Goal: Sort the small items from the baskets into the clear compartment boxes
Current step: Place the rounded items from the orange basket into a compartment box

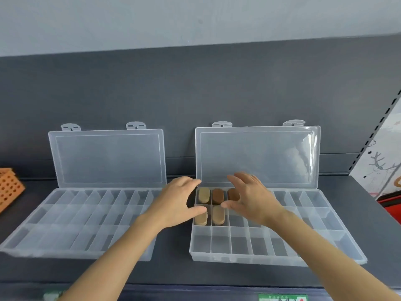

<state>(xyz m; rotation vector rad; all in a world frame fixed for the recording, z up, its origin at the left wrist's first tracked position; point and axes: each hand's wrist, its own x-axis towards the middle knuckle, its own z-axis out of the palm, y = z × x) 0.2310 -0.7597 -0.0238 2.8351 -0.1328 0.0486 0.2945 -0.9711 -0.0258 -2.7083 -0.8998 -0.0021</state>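
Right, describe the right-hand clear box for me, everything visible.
The right-hand clear box is see-through plastic and lies flat on the dark shelf. Its lid is swung open and stands upright at the back, with two latch tabs on its top edge. Dividers cut the base into three rows of compartments. Five oblong pieces, tan and brown, fill the far-left ones: three in the back row, two in the middle row. The left hand and right hand hang open over those; whether they touch the box I cannot tell.

Clear plastic compartment boxes (277, 260); tan oval blocks (204, 195); brown oval blocks (217, 195); orange hole-patterned basket (9, 187); dark grey desk (173, 270).
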